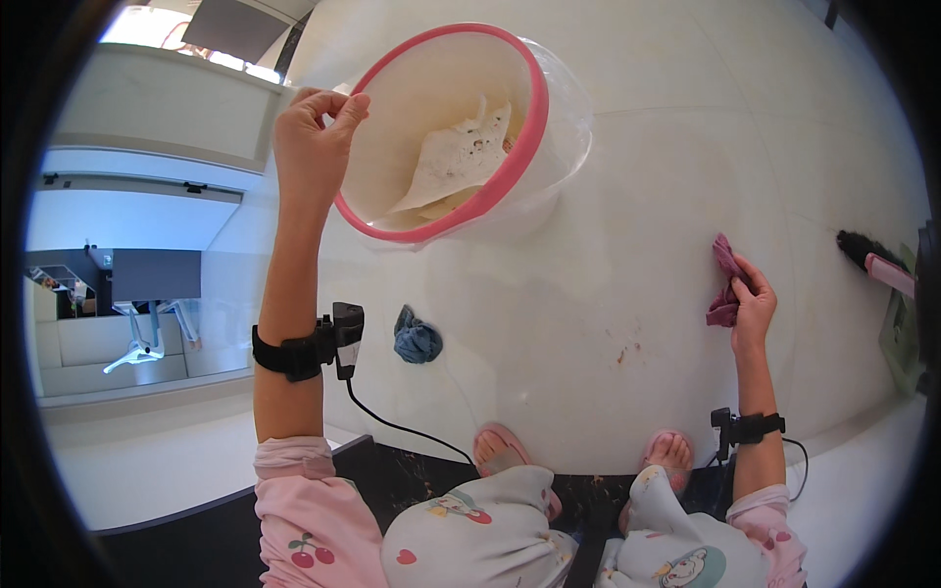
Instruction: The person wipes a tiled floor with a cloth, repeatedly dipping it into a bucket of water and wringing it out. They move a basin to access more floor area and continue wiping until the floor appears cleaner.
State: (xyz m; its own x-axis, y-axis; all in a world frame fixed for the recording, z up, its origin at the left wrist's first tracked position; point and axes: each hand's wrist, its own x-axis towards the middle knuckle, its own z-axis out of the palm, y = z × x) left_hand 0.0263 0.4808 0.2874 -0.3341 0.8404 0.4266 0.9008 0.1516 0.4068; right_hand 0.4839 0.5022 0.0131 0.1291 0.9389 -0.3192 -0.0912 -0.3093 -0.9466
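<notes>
My left hand (316, 140) is at the left side of a waste bin (540, 110) with a pink rim, its thumb and fingertips drawn together. Whether it pinches the rim or the liner is hidden. A clear plastic bag (573, 132) lines the bin and bulges out past its right side. Inside lies a crumpled, stained white sheet (456, 158). Off to the right, my right hand (753, 301) holds a crumpled mauve cloth (724, 294) above the floor. A balled blue cloth (417, 339) rests on the floor, below the bin in the picture.
Small brown crumbs (623, 351) are scattered on the pale tiled floor (544, 309). At the right edge lies a black-bristled brush (864, 250) with a pink part. My slippered feet (500, 448) stand at a dark stone strip (412, 463). Cables run from both wrist straps.
</notes>
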